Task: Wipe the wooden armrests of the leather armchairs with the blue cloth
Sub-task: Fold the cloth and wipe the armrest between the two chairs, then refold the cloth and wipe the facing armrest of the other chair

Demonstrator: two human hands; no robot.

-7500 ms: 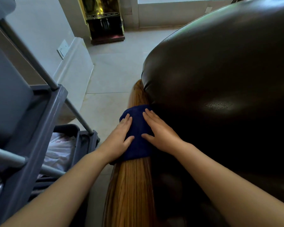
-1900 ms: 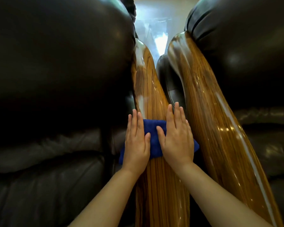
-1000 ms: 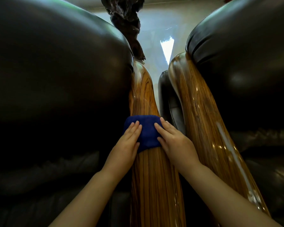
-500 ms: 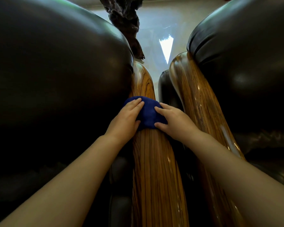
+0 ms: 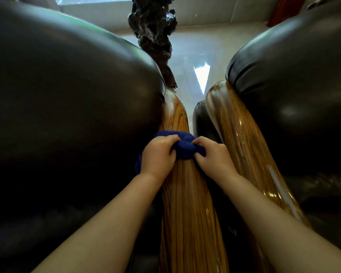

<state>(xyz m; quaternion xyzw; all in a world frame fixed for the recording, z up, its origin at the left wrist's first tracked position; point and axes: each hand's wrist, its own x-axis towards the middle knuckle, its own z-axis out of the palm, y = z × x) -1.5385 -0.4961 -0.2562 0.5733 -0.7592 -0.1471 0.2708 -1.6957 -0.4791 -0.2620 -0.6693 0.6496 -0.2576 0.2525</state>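
Observation:
The blue cloth [image 5: 183, 147] lies bunched across a glossy wooden armrest [image 5: 187, 209] of the left dark leather armchair [image 5: 67, 107]. My left hand [image 5: 158, 155] grips the cloth's left side with curled fingers. My right hand [image 5: 213, 157] grips its right side the same way. A second wooden armrest [image 5: 242, 138], on the right leather armchair [image 5: 295, 91], runs alongside, a narrow gap away. Part of the cloth hangs down the left side of the armrest beneath my left hand.
A dark gnarled wooden sculpture [image 5: 153, 36] stands beyond the armrests on a shiny pale tiled floor [image 5: 193, 62]. A pale wall base [image 5: 205, 14] runs across the back. The chairs' bulging leather backs close in on both sides.
Both hands have slid the cloth farther up the armrest. Their fingers, straight and flat on the cloth a second ago, now curl and bunch it.

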